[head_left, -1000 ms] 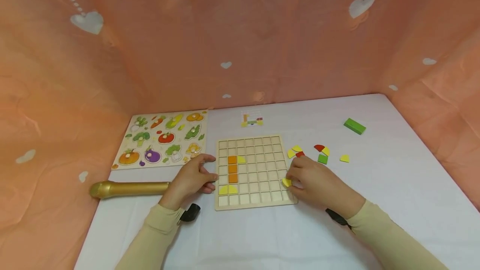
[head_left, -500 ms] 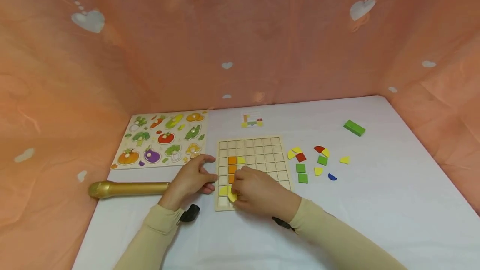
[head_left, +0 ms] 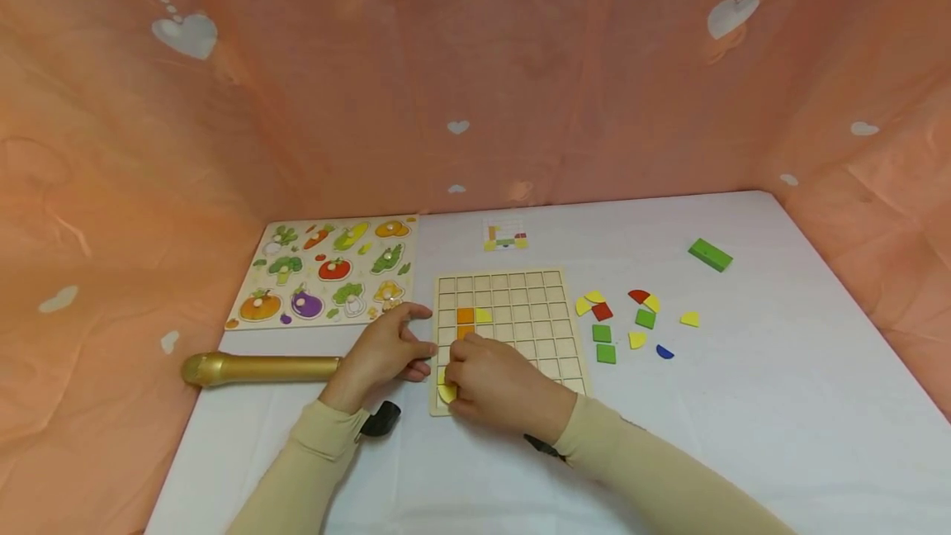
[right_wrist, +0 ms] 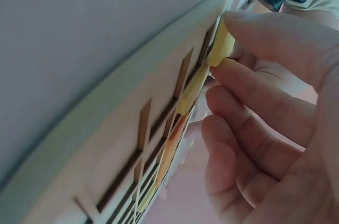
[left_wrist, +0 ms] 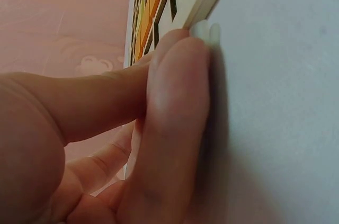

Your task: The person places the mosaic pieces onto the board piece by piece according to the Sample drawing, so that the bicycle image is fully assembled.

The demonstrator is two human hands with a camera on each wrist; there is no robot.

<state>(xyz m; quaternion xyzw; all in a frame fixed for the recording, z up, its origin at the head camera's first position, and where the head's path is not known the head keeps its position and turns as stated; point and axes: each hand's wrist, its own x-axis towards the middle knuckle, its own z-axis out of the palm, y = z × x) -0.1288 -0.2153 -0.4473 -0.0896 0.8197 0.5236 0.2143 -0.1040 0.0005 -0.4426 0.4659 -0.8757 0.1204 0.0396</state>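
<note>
My right hand (head_left: 505,386) pinches a yellow quarter-circle tile (right_wrist: 222,44) between thumb and index finger, over the near left corner of the wooden grid board (head_left: 520,345). Its other fingers are curled, seen in the right wrist view. Beside the board's left edge rests my left hand (head_left: 379,349), its fingertips against the rim and its thumb and index finger spread. Orange square tiles (head_left: 466,316) stand in a column on the board, the lower part hidden behind my right hand. A yellow tile (head_left: 484,316) sits right of the top orange one.
Right of the board lie loose green squares (head_left: 606,353), a red square (head_left: 602,311), yellow pieces (head_left: 689,319) and a blue half-circle (head_left: 664,352). Behind are a pattern card (head_left: 505,232) and a green block (head_left: 710,255). A vegetable puzzle (head_left: 361,276) and gold microphone (head_left: 267,368) are left.
My right hand has carried the yellow tile from the board's right edge leftward to its near left corner, uncovering loose pieces on the right. My left hand has stayed at the left edge.
</note>
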